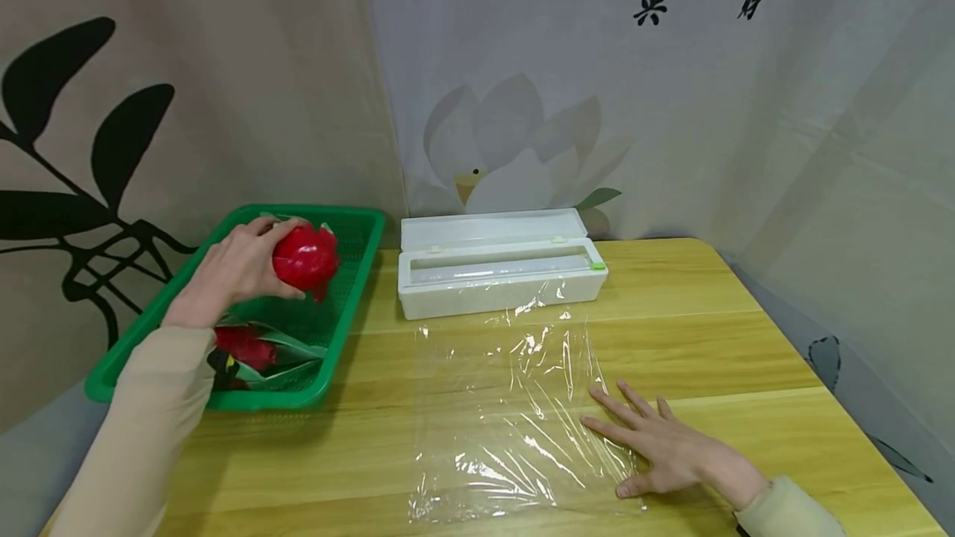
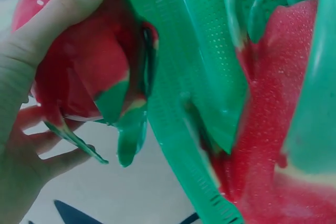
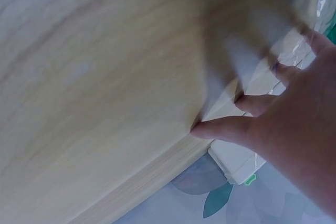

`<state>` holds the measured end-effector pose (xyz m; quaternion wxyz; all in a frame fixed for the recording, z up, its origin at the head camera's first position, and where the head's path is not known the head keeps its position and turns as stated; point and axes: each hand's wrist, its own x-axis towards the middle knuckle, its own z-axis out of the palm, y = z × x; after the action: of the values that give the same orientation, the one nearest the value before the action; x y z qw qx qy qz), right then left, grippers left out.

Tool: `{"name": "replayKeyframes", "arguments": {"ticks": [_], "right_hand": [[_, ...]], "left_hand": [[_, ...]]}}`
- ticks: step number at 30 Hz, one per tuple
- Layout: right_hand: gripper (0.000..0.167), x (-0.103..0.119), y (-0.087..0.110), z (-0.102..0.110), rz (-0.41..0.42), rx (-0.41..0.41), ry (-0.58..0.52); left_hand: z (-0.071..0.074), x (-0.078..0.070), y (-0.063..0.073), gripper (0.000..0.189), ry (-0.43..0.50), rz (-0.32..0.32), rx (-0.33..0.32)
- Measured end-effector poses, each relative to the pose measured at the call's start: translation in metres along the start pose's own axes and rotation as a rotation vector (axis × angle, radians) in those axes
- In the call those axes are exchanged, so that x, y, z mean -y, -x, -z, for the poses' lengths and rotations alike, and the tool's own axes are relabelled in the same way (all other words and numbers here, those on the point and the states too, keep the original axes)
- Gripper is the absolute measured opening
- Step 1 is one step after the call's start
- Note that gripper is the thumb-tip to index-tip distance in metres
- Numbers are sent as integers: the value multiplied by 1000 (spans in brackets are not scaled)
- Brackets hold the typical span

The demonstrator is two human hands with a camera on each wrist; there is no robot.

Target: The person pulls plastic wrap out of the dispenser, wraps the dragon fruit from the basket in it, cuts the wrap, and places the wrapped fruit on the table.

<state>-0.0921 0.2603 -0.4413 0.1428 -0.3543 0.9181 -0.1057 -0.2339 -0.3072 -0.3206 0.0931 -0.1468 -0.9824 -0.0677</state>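
My left hand (image 1: 242,263) grips a red dragon fruit (image 1: 306,257) above the green basket (image 1: 358,305). In the left wrist view the thumb lies across the dragon fruit (image 2: 84,72), whose green-tipped scales point downward. Another dragon fruit (image 2: 273,103) lies in the basket, partly hidden by the sleeve in the head view. A sheet of clear plastic wrap (image 1: 507,429) is spread over the table and runs out of a white wrap dispenser (image 1: 507,297). With fingers spread, my right hand (image 1: 664,442) rests at the wrap's right edge; the fingertips touch the tabletop.
The dispenser's lid (image 1: 492,228) stands raised at the back, and a green slider (image 1: 598,266) sits at its right end. Beneath everything is a wooden table (image 1: 746,371). A printed curtain (image 1: 821,106) hangs behind it and down its right side.
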Motion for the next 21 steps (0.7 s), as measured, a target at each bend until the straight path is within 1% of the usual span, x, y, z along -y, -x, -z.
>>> {"name": "replayKeyframes", "arguments": {"ticks": [5, 13, 17, 21], "right_hand": [[85, 0, 0, 0, -7, 4, -4], [85, -1, 0, 0, -8, 7, -3], [85, -1, 0, 0, -7, 4, -3], [85, 0, 0, 2, -10, 9, -7]], "left_hand": [[2, -11, 0, 100, -41, -88, -99], [-1, -30, -2, 98, -78, -229, -261], [1, -39, -4, 98, -105, -284, -305], [5, -45, -5, 99, -148, -310, -313]]}}
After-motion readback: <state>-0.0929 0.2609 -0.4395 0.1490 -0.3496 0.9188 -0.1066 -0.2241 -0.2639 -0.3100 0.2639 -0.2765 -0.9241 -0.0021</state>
